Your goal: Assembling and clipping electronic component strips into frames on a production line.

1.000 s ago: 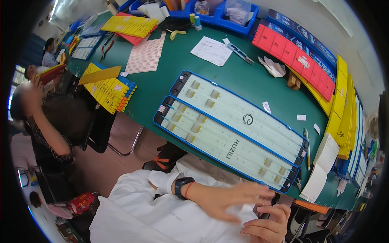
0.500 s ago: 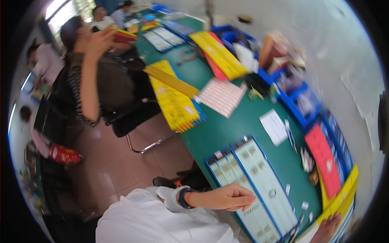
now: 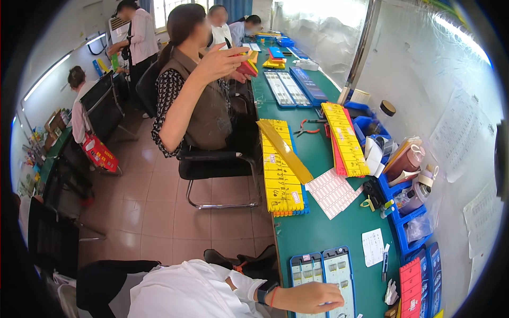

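Note:
My left hand (image 3: 312, 297), with a dark watch and a red string at the wrist, hovers over an open blue-edged case (image 3: 345, 273). Its fingers are drawn together, and whatever they may hold is hidden or too small to name. The case has long pale compartments with small pieces in them, and its near part is cut off by the lower edge. My right hand is out of the picture. Just right of the case lie a white paper slip (image 3: 372, 247) and a pen (image 3: 385, 263).
Farther along the green table (image 3: 323, 233) are stacked yellow cases (image 3: 281, 177), a label sheet (image 3: 334, 192), red-handled pliers (image 3: 307, 130) and blue bins (image 3: 405, 236). Red cases (image 3: 410, 289) stand at the near right. A seated co-worker (image 3: 196, 100) holds red and yellow cases.
The view has swung upward, showing more of the room. My right hand, at the lower right before, has left the picture. My left hand stays over the case, its fingers still together.

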`<control>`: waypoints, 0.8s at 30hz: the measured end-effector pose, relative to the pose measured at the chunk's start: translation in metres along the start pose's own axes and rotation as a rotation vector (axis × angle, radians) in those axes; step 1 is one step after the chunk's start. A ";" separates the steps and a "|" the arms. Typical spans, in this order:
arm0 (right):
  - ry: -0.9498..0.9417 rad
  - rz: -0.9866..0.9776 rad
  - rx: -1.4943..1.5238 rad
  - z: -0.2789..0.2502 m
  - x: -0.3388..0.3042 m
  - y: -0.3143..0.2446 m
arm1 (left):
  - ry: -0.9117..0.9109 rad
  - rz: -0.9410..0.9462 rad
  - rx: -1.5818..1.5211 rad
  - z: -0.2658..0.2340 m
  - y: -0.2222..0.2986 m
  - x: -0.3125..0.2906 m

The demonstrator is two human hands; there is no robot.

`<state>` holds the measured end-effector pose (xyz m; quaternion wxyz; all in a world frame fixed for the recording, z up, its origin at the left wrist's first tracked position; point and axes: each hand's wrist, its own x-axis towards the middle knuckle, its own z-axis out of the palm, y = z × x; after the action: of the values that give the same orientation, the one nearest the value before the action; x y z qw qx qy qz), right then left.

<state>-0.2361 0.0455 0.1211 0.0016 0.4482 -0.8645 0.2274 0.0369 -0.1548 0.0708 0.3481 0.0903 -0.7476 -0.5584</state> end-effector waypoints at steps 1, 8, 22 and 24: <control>0.088 -0.203 -0.179 -0.001 -0.005 -0.017 | -0.068 0.018 -0.008 0.009 -0.005 0.004; -0.509 -0.023 0.447 0.022 -0.036 -0.133 | -0.099 0.099 0.146 0.018 0.011 0.010; -0.266 -0.154 0.459 0.046 -0.013 -0.096 | 0.020 -0.104 0.102 -0.014 -0.014 0.001; -0.252 -0.066 0.460 0.051 -0.007 -0.088 | 0.314 -0.038 0.421 -0.018 -0.037 0.009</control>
<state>-0.1534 -0.0124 0.1079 -0.2006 0.4897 -0.7683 0.3600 0.0321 -0.1867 0.0435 0.4226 0.2604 -0.7825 -0.3761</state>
